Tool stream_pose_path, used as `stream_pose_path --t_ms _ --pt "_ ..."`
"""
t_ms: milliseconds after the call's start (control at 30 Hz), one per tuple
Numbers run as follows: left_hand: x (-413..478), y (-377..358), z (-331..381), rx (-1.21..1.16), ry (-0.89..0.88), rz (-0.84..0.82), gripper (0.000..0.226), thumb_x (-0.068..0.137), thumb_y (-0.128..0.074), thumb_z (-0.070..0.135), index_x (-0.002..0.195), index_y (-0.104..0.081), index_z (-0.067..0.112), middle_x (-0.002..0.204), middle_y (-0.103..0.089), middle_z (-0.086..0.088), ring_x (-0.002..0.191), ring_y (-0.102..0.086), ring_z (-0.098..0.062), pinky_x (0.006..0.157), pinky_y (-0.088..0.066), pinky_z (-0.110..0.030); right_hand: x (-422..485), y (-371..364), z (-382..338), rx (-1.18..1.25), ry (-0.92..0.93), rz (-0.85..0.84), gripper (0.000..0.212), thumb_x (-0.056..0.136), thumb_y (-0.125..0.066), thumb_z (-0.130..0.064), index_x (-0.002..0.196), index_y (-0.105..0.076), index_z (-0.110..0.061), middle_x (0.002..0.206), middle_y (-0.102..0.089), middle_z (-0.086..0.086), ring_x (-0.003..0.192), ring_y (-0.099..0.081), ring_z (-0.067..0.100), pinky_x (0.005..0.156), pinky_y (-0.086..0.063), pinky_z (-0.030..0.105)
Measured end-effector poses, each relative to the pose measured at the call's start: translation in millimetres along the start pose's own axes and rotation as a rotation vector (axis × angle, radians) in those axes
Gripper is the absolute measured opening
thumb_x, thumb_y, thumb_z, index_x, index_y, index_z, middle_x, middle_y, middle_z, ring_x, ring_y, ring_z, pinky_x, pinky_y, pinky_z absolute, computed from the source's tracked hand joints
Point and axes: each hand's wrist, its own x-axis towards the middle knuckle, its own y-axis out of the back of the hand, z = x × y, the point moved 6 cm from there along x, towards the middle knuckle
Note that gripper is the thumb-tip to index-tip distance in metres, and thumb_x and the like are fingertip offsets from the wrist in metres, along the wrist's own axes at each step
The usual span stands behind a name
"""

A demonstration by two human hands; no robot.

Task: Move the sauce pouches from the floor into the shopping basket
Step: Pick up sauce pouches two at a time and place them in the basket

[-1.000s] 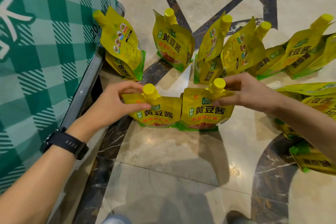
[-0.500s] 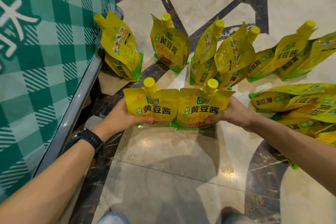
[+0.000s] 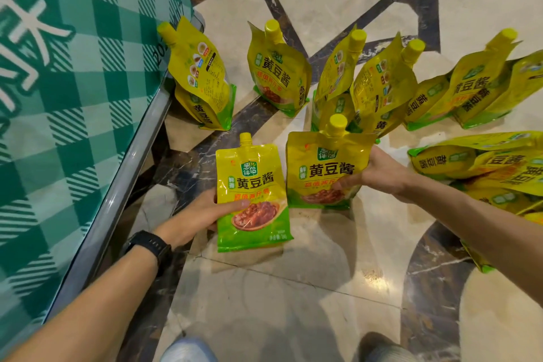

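So the person has two sauce pouches in play right now, one per hand. The left hand [image 3: 202,211] grips the left pouch [image 3: 252,185] by its lower left edge, thumb across the front, and that pouch looks lifted clear of the floor [image 3: 293,288], with a shadow under it. The right hand [image 3: 382,173] grips the right pouch [image 3: 320,167] by its right side, thumb on the front. Its base sits low, and I can't tell whether it's touching the floor. Both pouches are upright, labels toward the camera, long axis running from the base up to the spout, just beside each other but apart. The awkward bit is that no shopping basket shows anywhere in view, so which way the carry goes is a guess. The checked cloth [image 3: 73,97] with its metal edge [image 3: 123,182] sits on the left arm's side. Counts: two pouches in hand, and at least nine more in the back arc [image 3: 279,67], some standing and some leaning on each other. The heap at right [image 3: 484,161] has at least four, but they overlap too much for an exact number. There's one black watch [image 3: 150,244] on the left wrist.
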Motion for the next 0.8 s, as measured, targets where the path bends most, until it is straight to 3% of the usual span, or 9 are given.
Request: stream_pose_path --t_ms 67,133,200,267,300,467,633,800 --pt "-0.3 -0.2 -0.3 0.004 0.007 0.011 0.094 0.044 -0.084 0.075 0.125 -0.063 0.033 0.114 -0.076 0.01 0.103 -0.073 -0.015 0.096 -0.056 -0.047 1.4 0.8 -3.6 -0.014 -0.007 -0.04 0.053 0.071 -0.083 0.0 0.113 -0.066 -0.027 0.109 -0.074 -0.009 0.104 -0.067 0.007 0.092 -0.051 0.032" --pt "0.4 -0.9 1.2 0.009 -0.012 0.011 0.092 0.044 -0.084 0.076 0.123 -0.063 0.033 0.11 -0.076 0.011 0.099 -0.074 -0.012 0.084 -0.06 -0.039 0.6 2.4 -5.7 -0.012 -0.032 -0.093 0.056 0.071 -0.083 -0.001 0.119 -0.065 -0.022 0.112 -0.074 -0.005 0.107 -0.068 0.014 0.095 -0.05 0.038" --pt "0.6 -3.2 2.7 -0.029 -0.028 0.025 0.069 0.06 -0.083 0.059 0.12 -0.064 0.032 0.108 -0.077 0.013 0.098 -0.074 -0.009 0.076 -0.059 -0.026 -2.4 1.7 -4.7 0.001 -0.058 -0.178 0.06 0.07 -0.085 -0.005 0.124 -0.062 -0.021 0.116 -0.073 -0.003 0.107 -0.069 0.016 0.095 -0.052 0.039" --pt "1.4 -3.9 3.7 -0.039 -0.05 0.067 0.052 0.069 -0.08 0.039 0.118 -0.064 0.032 0.107 -0.077 0.015 0.101 -0.072 -0.006 0.086 -0.057 -0.023 -6.0 -3.1 4.9 0.027 -0.12 -0.243 0.062 0.068 -0.084 -0.017 0.125 -0.061 -0.022 0.117 -0.073 -0.002 0.106 -0.07 0.019 0.093 -0.055 0.043" --pt "2.0 -4.4 4.2 -0.032 -0.062 0.084 0.048 0.071 -0.081 0.033 0.116 -0.064 0.033 0.106 -0.076 0.017 0.1 -0.072 -0.003 0.089 -0.056 -0.023 -7.6 -7.3 12.8 0.043 -0.161 -0.251 0.063 0.067 -0.084 -0.02 0.126 -0.06 -0.023 0.116 -0.073 -0.001 0.105 -0.071 0.021 0.095 -0.055 0.045" --pt "6.1 -9.0 8.1 -0.018 -0.135 0.116 0.041 0.082 -0.078 0.008 0.109 -0.061 0.034 0.093 -0.075 0.026 0.091 -0.07 0.008 0.074 -0.052 -0.008 -14.9 -30.3 52.4 0.287 -0.321 -0.18 0.069 0.072 -0.085 -0.02 0.132 -0.052 -0.021 0.115 -0.073 0.004 0.115 -0.063 0.039 0.1 -0.051 0.051" --pt "9.7 -8.2 9.0 -0.004 -0.114 0.147 0.051 0.072 -0.086 0.011 0.114 -0.063 0.029 0.111 -0.075 0.007 0.103 -0.07 -0.003 0.095 -0.054 -0.026 -14.1 -33.5 61.0 0.336 -0.316 -0.014 0.083 0.057 -0.089 -0.021 0.13 -0.05 -0.025 0.111 -0.075 0.001 0.098 -0.073 0.025 0.088 -0.058 0.048" --pt "6.9 -6.4 9.6 0.012 -0.056 0.169 0.097 0.046 -0.1 0.042 0.131 -0.058 0.019 0.118 -0.074 0.001 0.111 -0.069 -0.016 0.103 -0.052 -0.042 -20.8 -38.2 70.3 0.459 -0.344 -0.06 0.077 0.064 -0.086 -0.017 0.133 -0.053 -0.019 0.116 -0.073 0.007 0.106 -0.07 0.03 0.099 -0.051 0.052"
